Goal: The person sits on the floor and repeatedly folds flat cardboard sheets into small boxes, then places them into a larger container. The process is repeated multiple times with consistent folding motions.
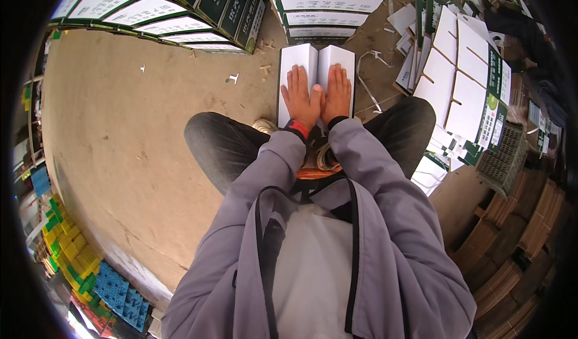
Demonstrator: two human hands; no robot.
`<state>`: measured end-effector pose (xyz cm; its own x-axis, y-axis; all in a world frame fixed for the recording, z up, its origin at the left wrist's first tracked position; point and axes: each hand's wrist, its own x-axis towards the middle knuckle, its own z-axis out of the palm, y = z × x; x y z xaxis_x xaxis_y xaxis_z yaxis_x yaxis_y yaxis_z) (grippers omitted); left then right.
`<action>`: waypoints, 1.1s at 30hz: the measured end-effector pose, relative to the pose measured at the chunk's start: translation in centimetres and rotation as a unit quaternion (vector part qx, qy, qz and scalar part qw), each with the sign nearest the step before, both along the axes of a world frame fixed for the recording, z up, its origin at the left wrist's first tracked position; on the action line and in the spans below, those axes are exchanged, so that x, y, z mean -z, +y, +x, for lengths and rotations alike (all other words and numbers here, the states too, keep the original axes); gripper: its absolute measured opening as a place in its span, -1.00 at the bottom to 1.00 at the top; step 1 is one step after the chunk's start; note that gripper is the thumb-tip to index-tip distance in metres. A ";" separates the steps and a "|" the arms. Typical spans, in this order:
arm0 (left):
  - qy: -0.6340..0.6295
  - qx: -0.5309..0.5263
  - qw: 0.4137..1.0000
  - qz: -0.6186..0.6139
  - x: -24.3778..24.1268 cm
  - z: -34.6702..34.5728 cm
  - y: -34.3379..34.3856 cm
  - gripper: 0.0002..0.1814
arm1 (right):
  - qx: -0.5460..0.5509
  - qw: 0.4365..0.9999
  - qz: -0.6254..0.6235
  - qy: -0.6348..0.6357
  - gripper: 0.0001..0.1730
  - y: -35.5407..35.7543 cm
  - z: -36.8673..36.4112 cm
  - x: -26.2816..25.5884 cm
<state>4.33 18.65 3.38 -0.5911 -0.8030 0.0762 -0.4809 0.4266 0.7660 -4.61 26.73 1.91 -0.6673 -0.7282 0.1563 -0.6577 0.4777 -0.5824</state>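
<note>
A white-faced cardboard box (pixel 298 55) with dark edges lies on the floor between my feet. Its two upper panels slope down to a groove along the middle. My left hand (pixel 301 97) rests flat on the left panel, fingers stretched forward. On the right panel, my right hand (pixel 336 93) lies palm down in the same way. The two thumbs meet over the groove. Neither hand grips anything, and my wrists and sleeves cover the near end of the box.
Printed green-and-white cartons (pixel 325 18) are stacked straight ahead, with another stack (pixel 180 23) at front left. Flat cut cardboard blanks (pixel 469 82) lean at my right, beside a woven basket (pixel 503 158). A white strap (pixel 361 75) and scraps (pixel 234 78) lie on the concrete floor (pixel 126 158).
</note>
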 end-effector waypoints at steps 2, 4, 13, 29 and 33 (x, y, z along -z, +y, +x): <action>-0.041 0.013 0.998 -0.047 2.0 -0.2 0.6 -0.14 | -0.027 0.998 0.056 0.012 -0.19 -0.3 -0.1 0.1; -0.116 0.062 0.989 -0.062 3.9 -0.5 0.6 -0.13 | -0.100 0.981 0.155 0.056 -0.21 0.3 -1.2 0.3; -0.040 -0.114 0.974 0.190 7.8 4.1 -7.9 -0.36 | 0.214 0.839 -0.001 -0.500 -0.21 3.8 -6.8 4.8; 0.169 -0.129 0.871 0.443 -3.0 13.7 -6.0 -0.27 | 0.239 0.643 -0.230 -0.690 -0.57 11.9 -4.7 1.9; 0.095 -0.115 0.867 0.475 0.7 10.8 -7.5 -0.21 | 0.254 0.693 0.101 -0.667 -0.56 9.9 -4.8 1.1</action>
